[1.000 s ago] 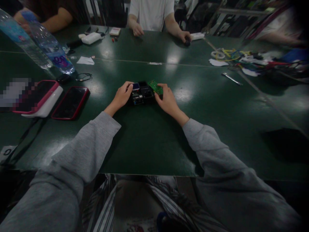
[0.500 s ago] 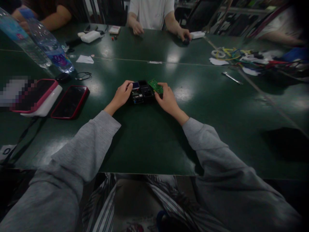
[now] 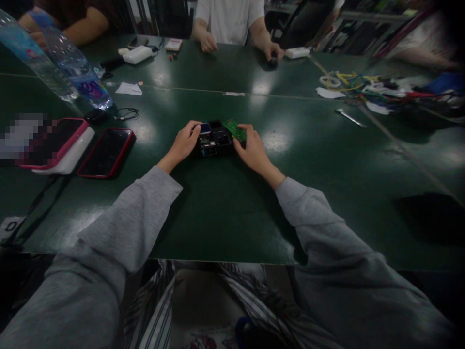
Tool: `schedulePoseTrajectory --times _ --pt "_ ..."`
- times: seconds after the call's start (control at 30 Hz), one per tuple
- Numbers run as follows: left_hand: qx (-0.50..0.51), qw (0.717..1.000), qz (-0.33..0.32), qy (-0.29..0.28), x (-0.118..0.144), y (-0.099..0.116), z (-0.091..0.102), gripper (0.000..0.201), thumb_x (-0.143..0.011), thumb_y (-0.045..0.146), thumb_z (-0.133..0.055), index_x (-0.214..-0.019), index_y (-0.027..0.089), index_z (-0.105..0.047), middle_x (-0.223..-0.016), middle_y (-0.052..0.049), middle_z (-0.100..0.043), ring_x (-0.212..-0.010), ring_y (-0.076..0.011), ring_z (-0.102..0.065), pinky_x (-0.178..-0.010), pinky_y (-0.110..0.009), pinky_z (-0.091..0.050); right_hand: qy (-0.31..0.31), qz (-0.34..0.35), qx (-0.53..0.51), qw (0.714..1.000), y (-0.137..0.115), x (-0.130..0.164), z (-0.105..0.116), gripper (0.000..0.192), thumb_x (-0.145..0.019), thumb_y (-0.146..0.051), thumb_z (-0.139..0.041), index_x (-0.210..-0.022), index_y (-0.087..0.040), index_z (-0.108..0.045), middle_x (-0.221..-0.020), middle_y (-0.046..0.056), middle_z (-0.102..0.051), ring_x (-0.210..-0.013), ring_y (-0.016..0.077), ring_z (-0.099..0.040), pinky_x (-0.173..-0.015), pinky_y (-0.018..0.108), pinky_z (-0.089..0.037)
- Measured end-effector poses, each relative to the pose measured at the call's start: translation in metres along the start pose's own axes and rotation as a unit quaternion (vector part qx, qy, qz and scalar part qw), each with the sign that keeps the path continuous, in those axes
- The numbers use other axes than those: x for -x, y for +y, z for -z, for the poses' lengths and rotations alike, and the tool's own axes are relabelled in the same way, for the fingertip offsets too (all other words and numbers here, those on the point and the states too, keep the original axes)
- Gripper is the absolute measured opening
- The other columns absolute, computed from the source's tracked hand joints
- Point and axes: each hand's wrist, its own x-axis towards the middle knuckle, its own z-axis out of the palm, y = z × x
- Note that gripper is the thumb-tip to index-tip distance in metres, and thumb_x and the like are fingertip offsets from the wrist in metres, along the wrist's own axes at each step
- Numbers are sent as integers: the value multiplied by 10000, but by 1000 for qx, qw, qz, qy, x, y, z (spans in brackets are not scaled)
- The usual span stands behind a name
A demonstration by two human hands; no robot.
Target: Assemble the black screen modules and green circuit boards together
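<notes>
In front of me, over the green table (image 3: 218,208), my left hand (image 3: 186,141) grips the left side of a small black electronic device (image 3: 220,138). Its casing is opened up, with a little screen (image 3: 205,128) near my left thumb and bare electronic parts below it. My right hand (image 3: 253,147) pinches a green circuit board (image 3: 236,130) between thumb and fingers. The board is tilted at the right side of the casing; whether the two touch, I cannot tell. My left fingertips are hidden behind the device.
Two phones in red cases (image 3: 107,154) (image 3: 54,145) and two water bottles (image 3: 87,87) (image 3: 39,63) are on the left. A wrench (image 3: 350,118) lies to the right, near a heap of cables (image 3: 385,89). Across the table a person (image 3: 232,24) holds a dark object (image 3: 272,62).
My hands, the device and the circuit board stay almost in place. Across the table, the person's hand with the dark object has shifted slightly to the left.
</notes>
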Motion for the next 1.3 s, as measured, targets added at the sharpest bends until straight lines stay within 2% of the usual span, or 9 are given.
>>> schedulePoseTrajectory --times 0.63,1.3 --pt "-6 1000 15 5 1 5 0 330 -1011 460 -371 -1092 250 -613 -1087 -71 -711 -1050 -227 -654 -951 -393 -507 9 1 0 1000 3 0 -3 456 -967 -404 -508 -1375 -206 -461 -1257 145 -599 -1160 354 -573 -1029 567 -468" --pt "-13 1000 -6 4 0 0 0 339 -1024 469 -359 -1115 256 -607 -1086 -59 -701 -1035 -217 -646 -930 -376 -501 12 13 5 1000 3 0 -3 441 -960 -384 -508 -1360 -205 -459 -1247 146 -602 -1126 345 -586 -992 551 -488"
